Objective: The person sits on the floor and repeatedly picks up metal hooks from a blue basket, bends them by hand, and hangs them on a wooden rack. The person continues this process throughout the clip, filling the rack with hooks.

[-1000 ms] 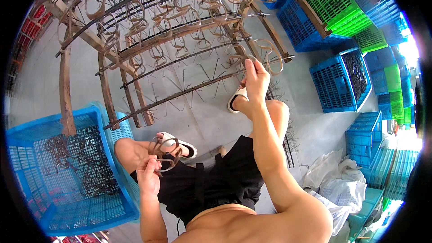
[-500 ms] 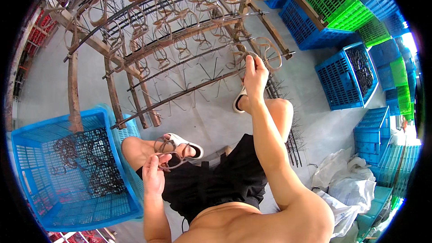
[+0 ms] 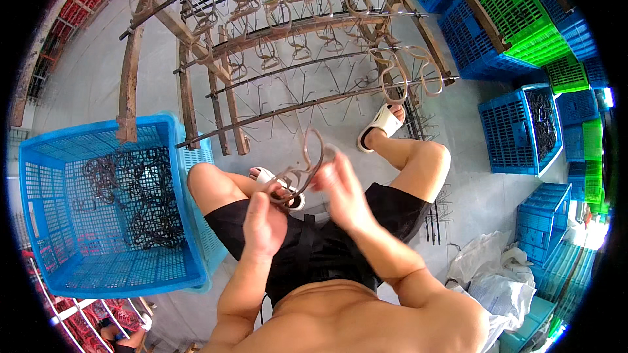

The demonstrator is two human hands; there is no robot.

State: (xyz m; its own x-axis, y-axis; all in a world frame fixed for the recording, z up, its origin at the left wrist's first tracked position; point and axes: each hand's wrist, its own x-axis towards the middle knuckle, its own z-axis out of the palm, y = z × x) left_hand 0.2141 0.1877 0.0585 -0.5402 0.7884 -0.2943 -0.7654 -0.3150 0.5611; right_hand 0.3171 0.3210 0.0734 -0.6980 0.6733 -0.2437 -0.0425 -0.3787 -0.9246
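Before my lap, my left hand [image 3: 265, 225] is closed on a brown spectacle frame [image 3: 302, 173]; its two rims stand tilted up toward the rack. Close to the right side of that frame is my right hand [image 3: 343, 196], its fingers smeared by motion, so whether they touch it is unclear. A wooden rack [image 3: 304, 25] with dark rods spans the far side. Several spectacle frames hang on its wire prongs, and a pair of rims [image 3: 394, 82] hangs at the right end of the nearest rod [image 3: 294, 106]. Other prongs along that rod are bare.
At my left stands a blue basket [image 3: 124, 284] with dark spectacle frames [image 3: 147, 196] inside. Blue and green crates [image 3: 517, 19] are stacked far right, near a blue crate [image 3: 507, 134] of dark pieces. White plastic bags [image 3: 494, 287] lie at right. Another person [image 3: 127, 338] shows partly, lower left.
My right hand has left the spectacle frame at the near rod's right end and come back to my left hand. My left hand has moved rightward with its spectacle frame. The view has shifted.
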